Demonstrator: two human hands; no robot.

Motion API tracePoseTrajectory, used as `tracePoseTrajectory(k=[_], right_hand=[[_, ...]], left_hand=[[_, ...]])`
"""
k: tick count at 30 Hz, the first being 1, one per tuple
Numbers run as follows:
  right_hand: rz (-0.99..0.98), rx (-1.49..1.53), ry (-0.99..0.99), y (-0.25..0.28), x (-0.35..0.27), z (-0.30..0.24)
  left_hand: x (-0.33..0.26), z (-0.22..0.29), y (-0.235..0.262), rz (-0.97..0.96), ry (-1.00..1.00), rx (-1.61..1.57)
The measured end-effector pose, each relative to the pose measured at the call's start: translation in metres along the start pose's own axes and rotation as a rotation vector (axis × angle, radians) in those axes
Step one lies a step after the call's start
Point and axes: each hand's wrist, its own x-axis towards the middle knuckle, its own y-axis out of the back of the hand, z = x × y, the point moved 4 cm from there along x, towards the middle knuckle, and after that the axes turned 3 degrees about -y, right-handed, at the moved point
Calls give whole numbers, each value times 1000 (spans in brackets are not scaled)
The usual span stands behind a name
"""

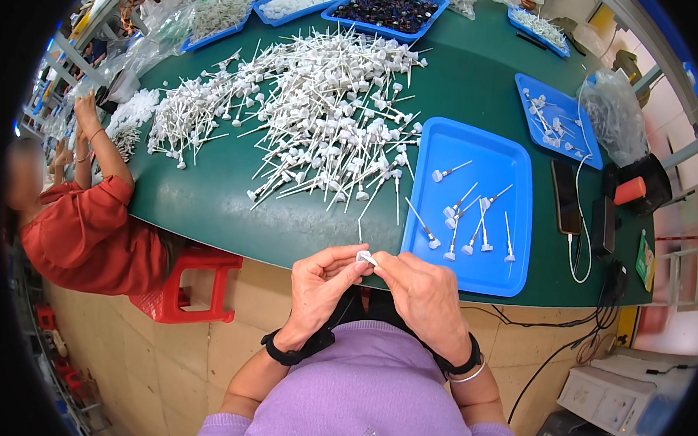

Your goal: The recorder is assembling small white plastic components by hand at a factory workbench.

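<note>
My left hand point(320, 285) and my right hand point(423, 295) meet just below the table's front edge, both pinching one small white plastic pump part point(365, 257) between their fingertips. Beyond them a large heap of white pump heads with long dip tubes point(314, 115) covers the green table point(210, 196). To the right of my hands lies a blue tray point(487, 263) with several white pump parts point(462, 219) in it. Both wrists wear black bands; my sleeves are purple.
A person in a red top point(84, 230) sits at the left on a red stool point(194, 285). Blue trays point(389, 8) of dark and white parts line the far edge. Another blue tray point(556, 118), a phone point(566, 198), cables and a plastic bag point(614, 113) lie right.
</note>
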Motion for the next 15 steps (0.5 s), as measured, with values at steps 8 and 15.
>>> tracePoseTrajectory(k=[8, 15], right_hand=[[-104, 97, -10, 2, 4, 11], [-200, 280, -111, 3, 9, 18]], left_hand=[[-2, -2, -1, 12, -55, 4], [-4, 1, -2, 27, -106, 81]])
